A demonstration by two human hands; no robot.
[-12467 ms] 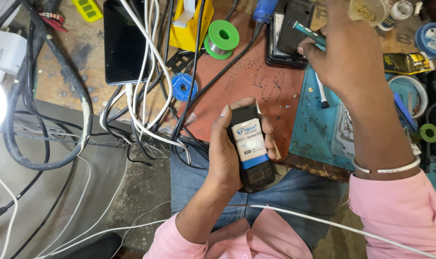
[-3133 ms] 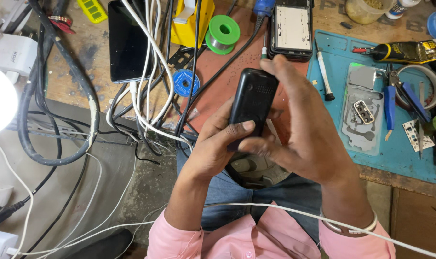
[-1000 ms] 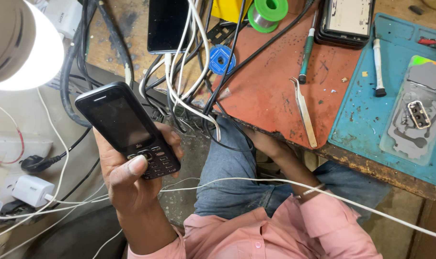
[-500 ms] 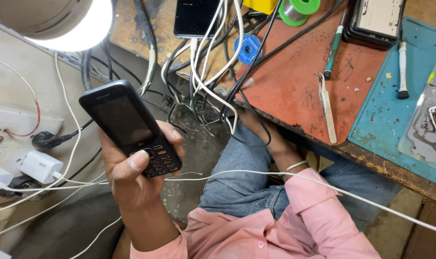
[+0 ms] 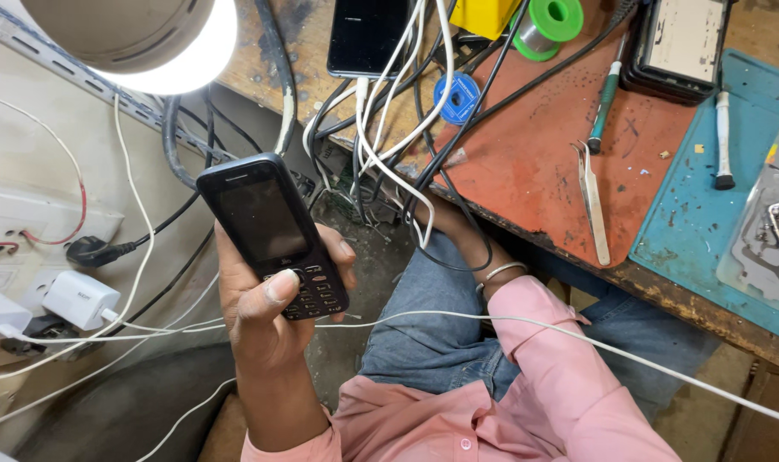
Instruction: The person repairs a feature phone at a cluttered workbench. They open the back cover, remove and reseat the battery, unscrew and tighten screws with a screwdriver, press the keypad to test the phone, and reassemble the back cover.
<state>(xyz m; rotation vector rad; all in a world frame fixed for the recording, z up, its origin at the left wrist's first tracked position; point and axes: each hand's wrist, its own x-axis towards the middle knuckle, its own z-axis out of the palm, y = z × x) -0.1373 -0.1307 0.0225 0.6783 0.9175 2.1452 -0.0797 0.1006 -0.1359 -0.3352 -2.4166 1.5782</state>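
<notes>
Left hand (image 5: pixel 270 316) closed around a black keypad mobile phone (image 5: pixel 272 233) with a dark screen, thumb resting on its keys, held left of the bench edge, right hand (image 5: pixel 445 224) mostly hidden among hanging white and black cables (image 5: pixel 389 154), grip unclear, metal tweezers (image 5: pixel 594 202) on the rust-red mat (image 5: pixel 535 154) to the right

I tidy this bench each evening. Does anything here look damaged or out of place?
Yes. A tangle of cables spills off the bench edge over the knee. The red mat is scratched and worn at its edge. The left hand holds a black keypad phone with a dark screen; the right hand is hidden among the cables.
</notes>
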